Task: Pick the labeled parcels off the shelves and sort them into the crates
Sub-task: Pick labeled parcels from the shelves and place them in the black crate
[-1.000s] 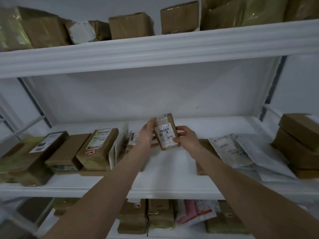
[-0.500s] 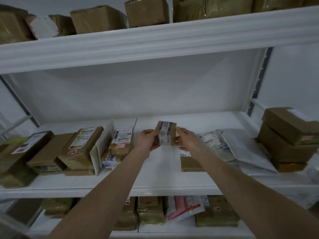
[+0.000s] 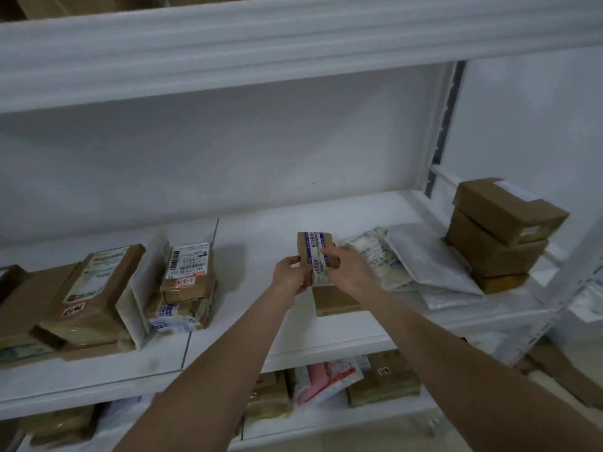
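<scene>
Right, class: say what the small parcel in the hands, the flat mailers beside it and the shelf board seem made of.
Small parcel: matt brown cardboard, wrapped with printed white-and-blue tape. Flat mailers: probably plastic film, grey-white, creased, slightly shiny. Shelf board: smooth white, painted metal or laminate; cannot tell which.

Arms outstretched, left hand (image 3: 288, 274) and right hand (image 3: 350, 272) curled, gripping.

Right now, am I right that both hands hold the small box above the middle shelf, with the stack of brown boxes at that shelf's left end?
Not quite. The head view shows the stack of brown boxes at the right end of the middle shelf, not the left. The left hand and right hand do both hold the small box above that shelf.
</scene>
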The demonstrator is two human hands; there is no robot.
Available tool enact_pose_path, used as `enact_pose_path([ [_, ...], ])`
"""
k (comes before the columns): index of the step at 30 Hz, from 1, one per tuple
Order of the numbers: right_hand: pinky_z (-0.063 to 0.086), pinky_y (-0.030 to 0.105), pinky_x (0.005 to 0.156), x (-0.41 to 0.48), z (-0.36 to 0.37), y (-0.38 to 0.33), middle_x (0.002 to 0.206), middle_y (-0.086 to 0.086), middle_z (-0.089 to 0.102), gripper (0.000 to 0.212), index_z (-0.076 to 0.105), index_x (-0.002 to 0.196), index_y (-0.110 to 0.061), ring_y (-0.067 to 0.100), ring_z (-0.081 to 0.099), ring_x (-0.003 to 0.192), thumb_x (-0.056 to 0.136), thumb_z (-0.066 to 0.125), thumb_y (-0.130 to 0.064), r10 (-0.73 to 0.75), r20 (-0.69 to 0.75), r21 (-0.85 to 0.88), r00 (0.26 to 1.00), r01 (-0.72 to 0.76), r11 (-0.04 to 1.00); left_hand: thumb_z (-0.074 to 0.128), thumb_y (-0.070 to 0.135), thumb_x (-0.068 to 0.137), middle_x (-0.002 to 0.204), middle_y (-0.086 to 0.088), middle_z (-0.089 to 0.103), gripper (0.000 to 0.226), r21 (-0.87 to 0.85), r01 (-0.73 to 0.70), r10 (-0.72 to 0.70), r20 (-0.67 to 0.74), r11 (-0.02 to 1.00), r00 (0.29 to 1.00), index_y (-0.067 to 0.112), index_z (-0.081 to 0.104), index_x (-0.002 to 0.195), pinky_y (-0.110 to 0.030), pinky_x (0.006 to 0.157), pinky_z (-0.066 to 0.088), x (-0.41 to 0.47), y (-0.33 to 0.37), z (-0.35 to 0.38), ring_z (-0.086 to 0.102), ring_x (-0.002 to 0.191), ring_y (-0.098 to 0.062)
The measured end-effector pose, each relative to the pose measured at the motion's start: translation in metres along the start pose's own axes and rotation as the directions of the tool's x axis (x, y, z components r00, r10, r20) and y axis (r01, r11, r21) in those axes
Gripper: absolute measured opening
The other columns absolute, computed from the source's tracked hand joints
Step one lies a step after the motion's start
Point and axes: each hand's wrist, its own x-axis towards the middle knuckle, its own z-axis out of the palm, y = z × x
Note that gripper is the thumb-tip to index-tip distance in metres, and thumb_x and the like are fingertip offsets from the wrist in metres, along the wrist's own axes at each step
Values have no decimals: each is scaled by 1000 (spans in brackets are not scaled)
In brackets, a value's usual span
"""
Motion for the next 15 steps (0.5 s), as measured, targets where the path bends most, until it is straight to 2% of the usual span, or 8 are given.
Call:
enact_pose_path([
  [2,34,37,110,-2,1,8,143,-1,45,37,56,131,-35,24,42,127,95,49,-25,-62,59,-217,996,73,973,57,5,91,94,-11,67,15,43,13,-16,66,999,998,12,65,100,-27,68,47,-5,-1,10,60,76,-19],
  [3,29,36,112,-2,2,12,145,-2,42,35,57,130,-34,23,39,131,97,46,-26,-83,96,-302,992,108,947,53,2,91,92,-9,66,20,95,-5,-3,87,996,996,13,68,98,-23,64,42,-7,-1,12,56,72,-16],
  [4,28,36,113,-2,4,15,147,-3,41,35,58,129,-35,22,37,133,98,44,-27,-86,115,-358,990,122,926,49,1,91,97,-9,67,26,169,-46,30,92,985,995,11,68,106,-21,64,42,-9,-1,12,56,74,-15],
  [6,31,39,111,5,6,14,143,-3,44,34,60,125,-34,25,37,132,96,45,-24,-45,110,-400,993,86,912,44,1,94,121,-8,62,36,379,-178,169,58,908,984,8,60,125,-22,81,45,-16,5,7,60,100,-20],
  [8,35,40,107,14,10,0,136,2,50,33,62,121,-27,28,42,126,93,45,-23,-35,83,-408,996,66,910,43,2,94,134,-6,55,40,559,-293,335,29,775,942,10,54,131,-23,98,38,-21,12,-7,52,122,-21],
  [11,38,36,106,19,25,-44,140,9,49,41,52,134,-17,27,45,128,95,50,-30,-92,81,-236,992,109,966,43,-5,87,133,-9,54,46,692,-402,569,-16,600,822,13,56,128,-25,100,37,-23,23,-45,51,123,-23],
  [13,37,33,107,14,41,-80,147,8,42,58,38,145,-14,25,42,133,95,54,-40,-77,166,-30,983,83,996,44,-6,85,130,-10,54,47,759,-406,666,-48,509,745,13,58,125,-28,96,39,-26,28,-75,50,120,-24],
  [15,37,30,103,7,63,-112,152,8,37,73,29,149,-11,22,43,131,92,56,-48,-50,279,134,959,13,991,43,-6,85,130,-9,53,47,792,-378,699,-86,480,710,13,59,125,-30,95,39,-31,32,-105,46,121,-24],
])
